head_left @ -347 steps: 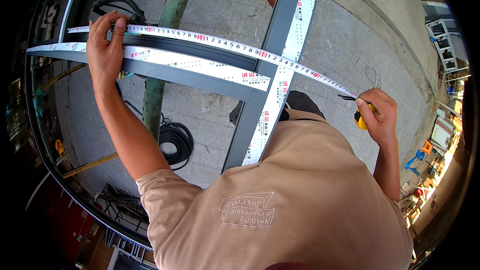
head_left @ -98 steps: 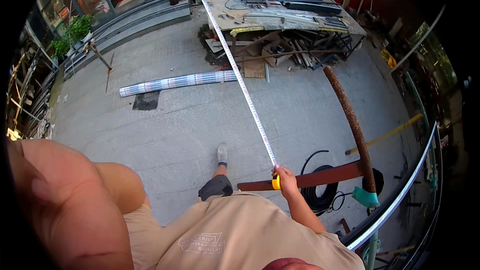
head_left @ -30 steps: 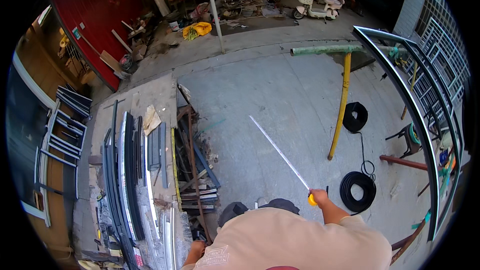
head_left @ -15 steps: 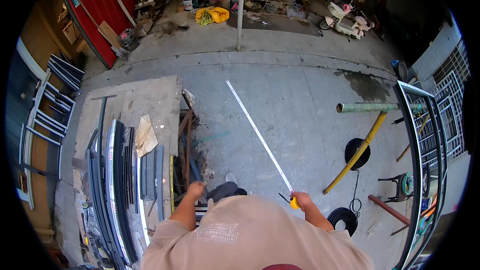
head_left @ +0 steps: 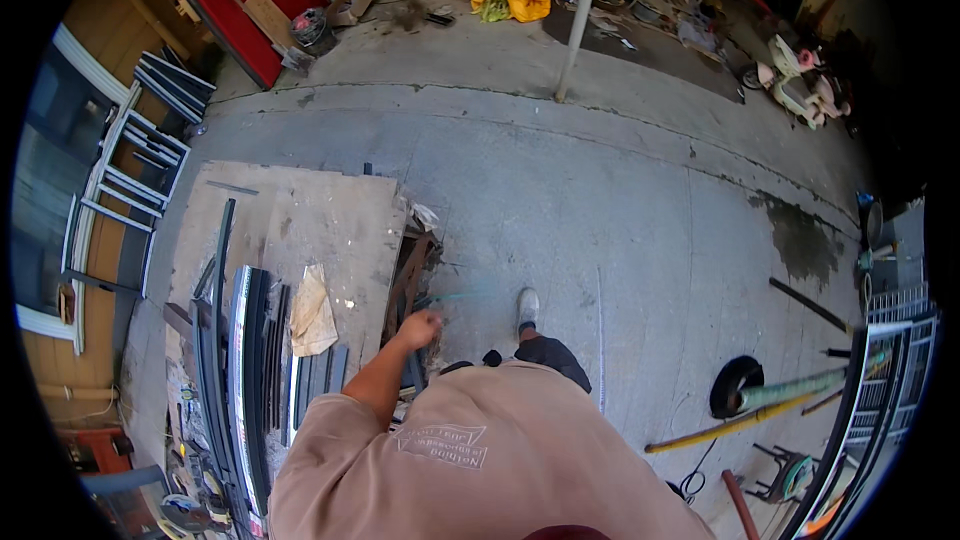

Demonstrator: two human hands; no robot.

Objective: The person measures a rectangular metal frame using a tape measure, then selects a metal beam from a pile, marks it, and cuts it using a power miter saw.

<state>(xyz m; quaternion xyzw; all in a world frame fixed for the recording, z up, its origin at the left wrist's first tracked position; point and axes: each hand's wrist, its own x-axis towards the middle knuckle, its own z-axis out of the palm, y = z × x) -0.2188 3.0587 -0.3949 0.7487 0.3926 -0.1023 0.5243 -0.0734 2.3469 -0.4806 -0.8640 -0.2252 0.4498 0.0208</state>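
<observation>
My left hand [head_left: 421, 326] is curled into a loose fist beside the right edge of a low worktable [head_left: 330, 205]; nothing shows in its fingers. My right hand is out of sight beyond my torso. Along the floor to the right of my leg runs a thin pale tape measure blade [head_left: 601, 330], seen nearly edge-on; its yellow case, held earlier, is hidden. Long dark and silvery metal profiles [head_left: 240, 370] lie on the worktable, with a crumpled brown paper sheet [head_left: 313, 312] near them.
Rusty scrap pieces [head_left: 412, 275] fill the space by the table's right side. At the right are a yellow pole [head_left: 725, 428], a green pipe [head_left: 790, 390], a black round tub [head_left: 735, 386] and a metal frame [head_left: 855, 420]. A post [head_left: 580, 25] stands ahead.
My view has turned and moved forward, with one foot stepping ahead. My right hand with the yellow tape measure has left the view. The tape blade now appears thinner and farther right.
</observation>
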